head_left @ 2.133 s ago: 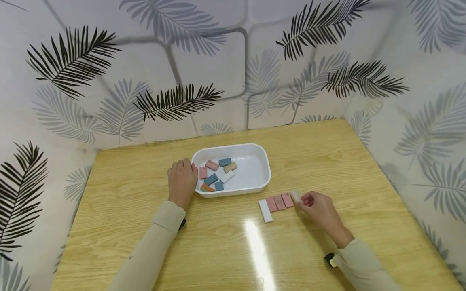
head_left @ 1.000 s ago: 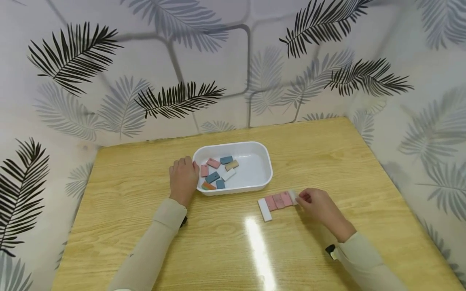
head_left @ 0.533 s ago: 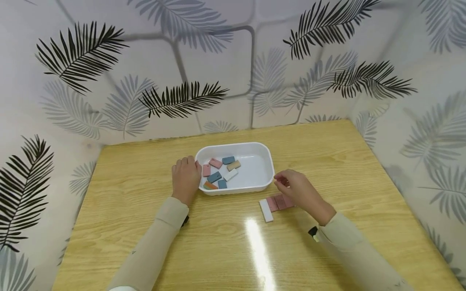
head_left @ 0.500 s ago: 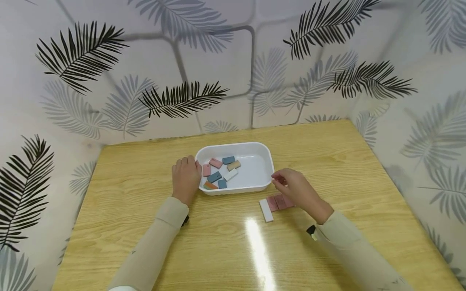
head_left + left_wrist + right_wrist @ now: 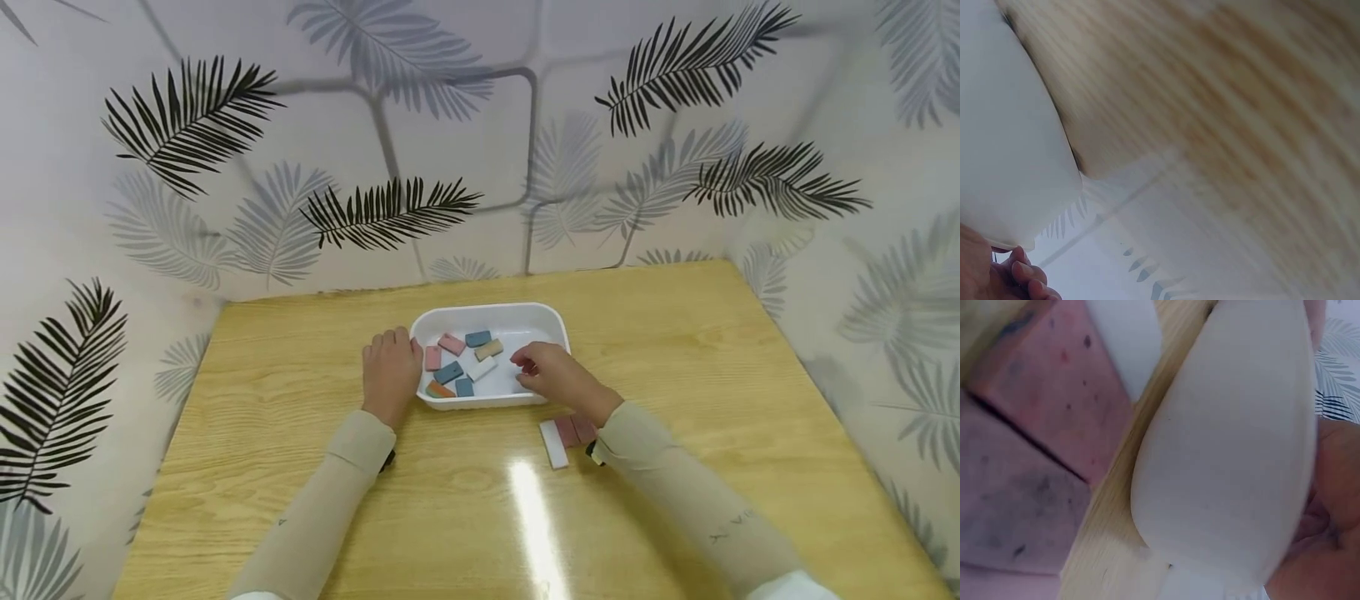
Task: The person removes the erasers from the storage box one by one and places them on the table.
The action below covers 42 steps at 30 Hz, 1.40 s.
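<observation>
In the head view my left hand (image 5: pixel 392 373) grips the left rim of a white plastic tray (image 5: pixel 491 402), thumb over the edge. Its curled fingers (image 5: pixel 1025 275) show beside the tray in the left wrist view. My right hand (image 5: pixel 551 372) hovers over the tray's right half, fingers bent and apart, nothing visible between them. Nearest its fingertips lies a white block (image 5: pixel 482 369). In front of the tray lie a long white block (image 5: pixel 553 444) and a row of speckled pink blocks (image 5: pixel 566 431). The right wrist hides the row's right end.
Inside the tray, toward the left, are pink blocks (image 5: pixel 452 343), blue blocks (image 5: pixel 448 372), a tan block (image 5: pixel 489 350) and an orange-green block (image 5: pixel 440 390). Everything stands on a wood-grain table (image 5: pixel 300 350). A leaf-patterned wall covering (image 5: pixel 480 237) borders the far edge.
My right hand set a small white block against the right end of the pink row and let go. It then moved left and up over the tray. My left hand stayed on the rim.
</observation>
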### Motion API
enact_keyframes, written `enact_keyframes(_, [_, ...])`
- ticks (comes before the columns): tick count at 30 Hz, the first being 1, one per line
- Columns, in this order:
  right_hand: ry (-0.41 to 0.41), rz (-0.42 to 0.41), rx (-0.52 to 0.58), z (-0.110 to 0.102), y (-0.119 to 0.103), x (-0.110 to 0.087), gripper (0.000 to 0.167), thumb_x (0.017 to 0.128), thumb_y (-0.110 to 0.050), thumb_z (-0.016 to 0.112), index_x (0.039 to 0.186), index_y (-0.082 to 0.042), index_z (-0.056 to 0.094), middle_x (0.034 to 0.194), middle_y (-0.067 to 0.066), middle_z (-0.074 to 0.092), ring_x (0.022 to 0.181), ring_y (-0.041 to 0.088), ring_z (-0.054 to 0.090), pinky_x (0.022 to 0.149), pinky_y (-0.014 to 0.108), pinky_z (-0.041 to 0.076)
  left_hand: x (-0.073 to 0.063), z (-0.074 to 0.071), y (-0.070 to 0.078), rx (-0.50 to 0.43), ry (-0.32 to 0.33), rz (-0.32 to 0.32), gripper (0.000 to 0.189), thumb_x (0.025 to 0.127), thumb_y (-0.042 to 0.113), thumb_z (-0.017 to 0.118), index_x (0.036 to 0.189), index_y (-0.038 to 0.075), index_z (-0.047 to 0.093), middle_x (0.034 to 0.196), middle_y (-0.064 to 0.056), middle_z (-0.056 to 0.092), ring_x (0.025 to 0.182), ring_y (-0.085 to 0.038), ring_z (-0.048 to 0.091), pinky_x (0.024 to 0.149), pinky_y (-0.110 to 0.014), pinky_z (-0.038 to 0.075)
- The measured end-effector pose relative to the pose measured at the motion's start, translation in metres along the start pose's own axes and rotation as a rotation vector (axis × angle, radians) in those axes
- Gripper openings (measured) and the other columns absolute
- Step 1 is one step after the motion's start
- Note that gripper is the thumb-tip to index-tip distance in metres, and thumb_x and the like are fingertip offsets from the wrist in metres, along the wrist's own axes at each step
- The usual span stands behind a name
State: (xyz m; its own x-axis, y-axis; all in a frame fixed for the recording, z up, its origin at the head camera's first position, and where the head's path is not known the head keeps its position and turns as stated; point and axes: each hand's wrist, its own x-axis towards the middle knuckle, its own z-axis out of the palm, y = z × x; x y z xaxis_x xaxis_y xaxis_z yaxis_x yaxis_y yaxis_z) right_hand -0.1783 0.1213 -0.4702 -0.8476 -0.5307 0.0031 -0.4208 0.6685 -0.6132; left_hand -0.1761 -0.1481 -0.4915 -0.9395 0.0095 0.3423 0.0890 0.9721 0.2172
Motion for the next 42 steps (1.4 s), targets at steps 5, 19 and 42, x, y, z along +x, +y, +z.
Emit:
enact_keyframes(5, [-0.052,-0.019,0.006,0.014,0.001,0.012,0.028,0.084,-0.007,0.066,0.109,0.003,0.062,0.097,0.010,0.062,0.088,0.018,0.056,0.082,0.034,0.046,-0.004,0.004,0.001,0.011,-0.010,0.016,0.026,0.096,0.022,0.044,0.090,-0.002,0.053,0.080,-0.015,0.054,0.072,-0.029,0.047,0.065,-0.040,0.036])
enact_keyframes(19, [-0.041,-0.071,-0.097,0.025,0.003,0.043,0.022,0.082,0.000,0.063,0.104,0.000,0.065,0.088,0.005,0.059,0.080,0.016,0.052,0.076,0.030,0.044,-0.001,0.003,0.004,0.016,0.007,0.021,0.027,0.096,0.023,0.041,0.089,0.000,0.052,0.079,-0.014,0.054,0.074,-0.029,0.048,0.065,-0.040,0.036])
enact_keyframes(42, [-0.082,-0.013,-0.139,0.025,0.001,0.049,0.018,0.081,-0.018,0.071,0.093,-0.007,0.064,0.080,-0.002,0.060,0.074,0.011,0.053,0.070,0.026,0.044,-0.001,0.004,-0.004,0.023,0.025,0.013,0.026,0.096,0.023,0.044,0.091,-0.001,0.053,0.080,-0.015,0.055,0.076,-0.030,0.049,0.065,-0.040,0.036])
